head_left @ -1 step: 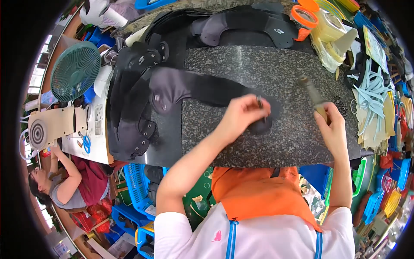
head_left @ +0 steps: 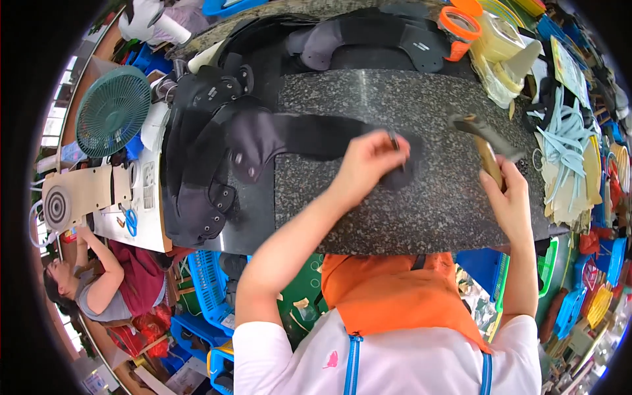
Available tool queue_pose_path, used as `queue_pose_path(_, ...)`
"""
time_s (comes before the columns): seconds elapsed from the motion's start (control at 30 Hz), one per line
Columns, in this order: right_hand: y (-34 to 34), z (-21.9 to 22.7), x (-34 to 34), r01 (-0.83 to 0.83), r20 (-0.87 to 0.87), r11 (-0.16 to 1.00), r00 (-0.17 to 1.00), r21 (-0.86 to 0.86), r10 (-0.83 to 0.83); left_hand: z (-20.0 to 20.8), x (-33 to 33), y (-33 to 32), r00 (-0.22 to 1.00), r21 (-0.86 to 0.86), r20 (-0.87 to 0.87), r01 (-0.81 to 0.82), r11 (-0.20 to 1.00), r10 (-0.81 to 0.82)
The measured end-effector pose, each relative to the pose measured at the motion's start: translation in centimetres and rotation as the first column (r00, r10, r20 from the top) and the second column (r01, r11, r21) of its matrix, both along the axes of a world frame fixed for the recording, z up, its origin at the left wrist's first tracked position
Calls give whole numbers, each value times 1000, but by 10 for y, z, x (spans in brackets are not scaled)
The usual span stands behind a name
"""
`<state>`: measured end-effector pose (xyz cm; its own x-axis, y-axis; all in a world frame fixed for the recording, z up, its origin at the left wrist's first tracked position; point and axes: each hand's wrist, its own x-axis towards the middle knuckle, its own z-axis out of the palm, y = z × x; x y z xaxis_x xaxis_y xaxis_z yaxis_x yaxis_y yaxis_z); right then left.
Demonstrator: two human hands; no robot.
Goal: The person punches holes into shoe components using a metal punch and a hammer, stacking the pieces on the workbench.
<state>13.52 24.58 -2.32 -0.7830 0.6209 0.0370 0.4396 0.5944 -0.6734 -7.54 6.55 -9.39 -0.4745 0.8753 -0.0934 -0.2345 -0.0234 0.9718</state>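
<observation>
Black fabric, a curved strip (head_left: 322,135), lies across the speckled stone slab (head_left: 355,220), its left end against a pile of dark pieces (head_left: 197,191), its right end blurred beneath the left hand (head_left: 373,160). That hand's thumb and fingertips pinch a slim dark rod (head_left: 394,140) above this end; whether its tip touches the fabric cannot be told. The right hand (head_left: 508,194), well apart from the strip, curls its fingers around the wooden handle of a hammer (head_left: 488,160).
</observation>
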Motion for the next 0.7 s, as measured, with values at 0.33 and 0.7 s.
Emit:
queue_pose_path(0.33, -27, -7, -9, -354, 174, 934, 923, 35, 344, -10, -7, 28, 989, 64, 45, -142, 988, 140)
queue_pose_path(0.7, -19, -6, -17, -364, 233, 931, 904, -24, 359, -8, -6, 3, 965, -17, -178, -198, 980, 192)
